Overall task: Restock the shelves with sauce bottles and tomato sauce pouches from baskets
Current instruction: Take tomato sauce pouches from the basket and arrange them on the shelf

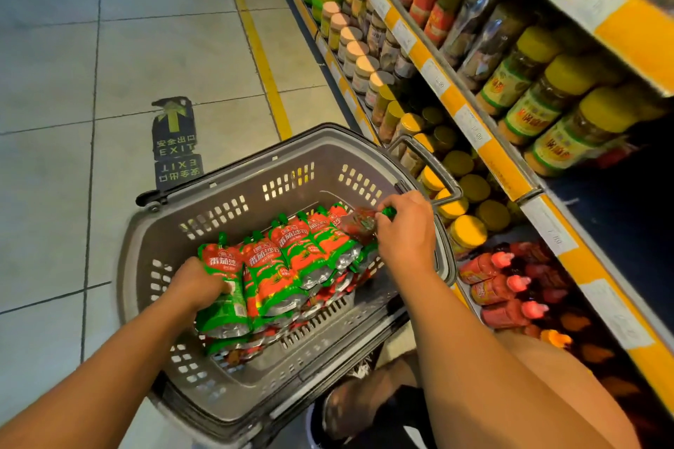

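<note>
A grey plastic basket (pixel 233 200) stands on the floor beside the shelves and holds a row of several red-and-green tomato sauce pouches (pixel 291 259). My left hand (pixel 198 284) grips the nearest pouch (pixel 224 288) at the left end of the row. My right hand (pixel 406 230) pinches the green cap of the far-right pouch (pixel 359 224), which is tilted up out of the row. Red sauce bottles (pixel 499 282) lie on the bottom shelf to the right.
Shelves with yellow price rails (pixel 470 120) run along the right, packed with yellow-lidded jars (pixel 470 230) and bottles. The basket's handle (pixel 434 164) sticks up toward the shelf. An EXIT sticker (pixel 175 142) and a yellow line (pixel 262 58) mark the tiled floor. My knee (pixel 547 375) is at lower right.
</note>
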Tool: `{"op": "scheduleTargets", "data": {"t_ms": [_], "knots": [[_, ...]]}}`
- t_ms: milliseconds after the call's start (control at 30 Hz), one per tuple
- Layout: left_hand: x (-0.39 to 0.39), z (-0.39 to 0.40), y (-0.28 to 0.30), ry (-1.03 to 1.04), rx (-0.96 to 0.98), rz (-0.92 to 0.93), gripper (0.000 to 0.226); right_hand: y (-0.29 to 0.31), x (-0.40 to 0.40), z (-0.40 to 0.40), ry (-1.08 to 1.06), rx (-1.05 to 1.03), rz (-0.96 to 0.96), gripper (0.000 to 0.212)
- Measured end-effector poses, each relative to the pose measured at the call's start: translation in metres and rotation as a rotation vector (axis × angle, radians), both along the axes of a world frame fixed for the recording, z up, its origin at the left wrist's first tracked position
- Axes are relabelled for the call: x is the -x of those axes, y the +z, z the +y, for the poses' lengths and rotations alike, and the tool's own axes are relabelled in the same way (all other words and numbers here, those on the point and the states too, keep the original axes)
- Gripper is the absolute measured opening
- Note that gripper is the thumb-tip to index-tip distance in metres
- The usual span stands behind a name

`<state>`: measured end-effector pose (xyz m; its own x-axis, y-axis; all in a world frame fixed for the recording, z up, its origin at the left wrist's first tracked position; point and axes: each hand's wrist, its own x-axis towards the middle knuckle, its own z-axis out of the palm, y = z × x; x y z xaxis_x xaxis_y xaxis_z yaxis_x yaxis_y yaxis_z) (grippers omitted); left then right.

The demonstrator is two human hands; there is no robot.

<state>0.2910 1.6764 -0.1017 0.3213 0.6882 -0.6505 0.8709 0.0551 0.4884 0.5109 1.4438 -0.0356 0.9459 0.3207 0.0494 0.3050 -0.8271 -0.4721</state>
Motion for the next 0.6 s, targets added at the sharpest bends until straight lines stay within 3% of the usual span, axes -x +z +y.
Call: {"op": "scheduleTargets", "data": {"t_ms": [100, 333, 533, 600], "knots": [[0.003, 0.0, 0.014, -0.043, -0.062, -0.039, 0.043, 0.0, 0.0, -0.009, -0.038, 0.018, 0.043, 0.002], [-0.003, -0.01, 0.043, -0.13, -0.096, -0.18, 0.041, 0.01, 0.01, -0.024, -0.052, 0.209, 0.13, 0.019], [-0.02, -0.04, 0.071, -0.157, -0.049, -0.339, 0.037, 0.022, 0.015, -0.042, -0.155, 0.108, 0.096, 0.006], [-0.026, -0.05, 0.083, -0.166, -0.033, -0.407, 0.038, 0.027, 0.015, -0.052, -0.195, 0.058, 0.092, 0.015]]}}
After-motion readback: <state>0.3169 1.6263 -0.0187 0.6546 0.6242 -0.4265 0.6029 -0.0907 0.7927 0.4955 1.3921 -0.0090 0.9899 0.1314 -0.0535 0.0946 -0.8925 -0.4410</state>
